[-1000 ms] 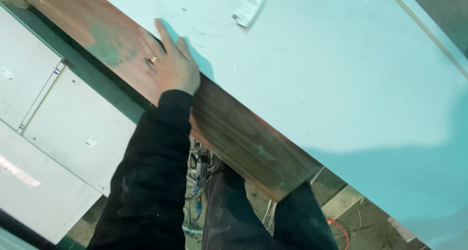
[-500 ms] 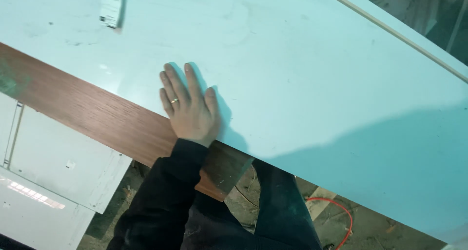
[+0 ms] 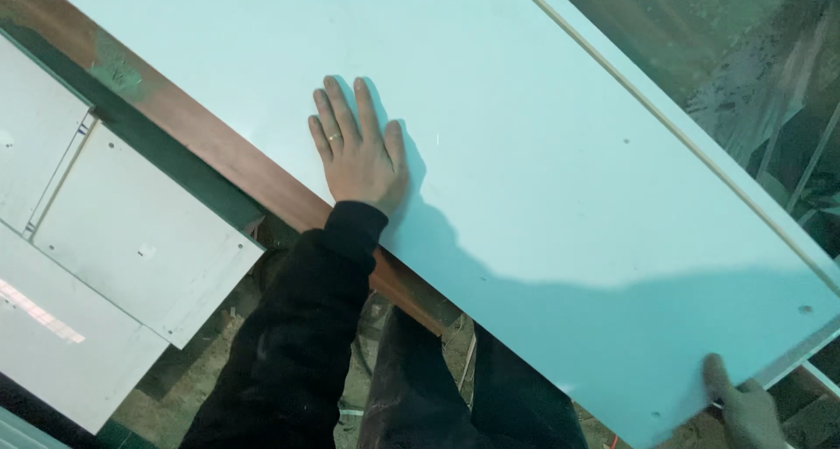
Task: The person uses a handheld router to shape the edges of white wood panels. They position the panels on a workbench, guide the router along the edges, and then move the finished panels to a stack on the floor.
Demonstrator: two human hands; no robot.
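A large pale blue-white panel [image 3: 542, 178] lies slanted across the view. My left hand [image 3: 359, 151] rests flat on it, fingers spread, with a ring on one finger. It lies just past the panel's near edge, above a brown wooden board [image 3: 219, 147] that runs under that edge. My right hand [image 3: 748, 410] is at the bottom right. It grips the panel's near right corner with the thumb on top, and is partly cut off by the frame. Both sleeves are black.
White metal sheets [image 3: 131, 239] with fold lines lie at the left, below the brown board. A thin pale strip [image 3: 665, 125] runs along the panel's far edge. Rough ground with debris [image 3: 411, 335] shows beneath, and dark clutter fills the upper right.
My left hand has slid off the brown board onto the pale panel. The view has shifted, and my right hand now shows at the panel's corner.
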